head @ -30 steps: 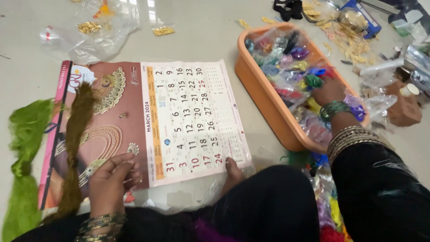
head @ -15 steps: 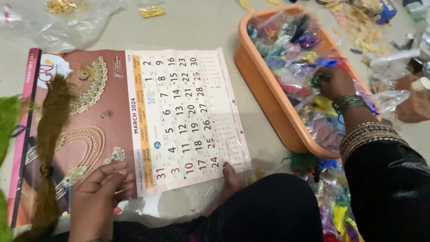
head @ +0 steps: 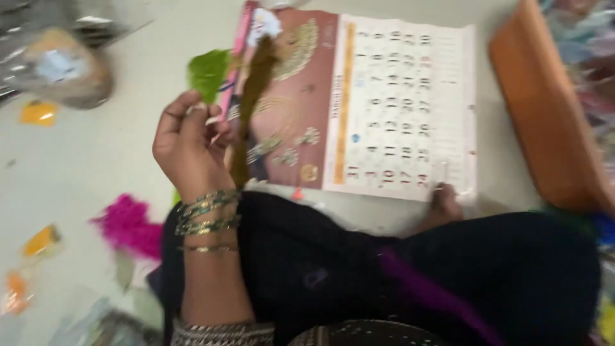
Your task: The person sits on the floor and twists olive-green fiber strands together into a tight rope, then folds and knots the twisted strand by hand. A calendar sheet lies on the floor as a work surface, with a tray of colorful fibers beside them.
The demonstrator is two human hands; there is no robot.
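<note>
Fingers (head: 192, 118) of our left hand (head: 189, 150) curl narrowly, pinching a brown tassel (head: 251, 102) over the calendar (head: 391, 109); motion blur hides finer detail.

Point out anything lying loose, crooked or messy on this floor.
Small orange packets and a pink tuft lie scattered on the floor, left of the left hand. The calendar lies askew beside the orange tray. The picture is blurred; nothing looks damaged.

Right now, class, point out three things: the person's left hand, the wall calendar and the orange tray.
left hand (head: 189, 144), head view, on the back of the hand.
wall calendar (head: 403, 109), head view, on the white date grid.
orange tray (head: 551, 122), head view, on its outer side wall.
</note>
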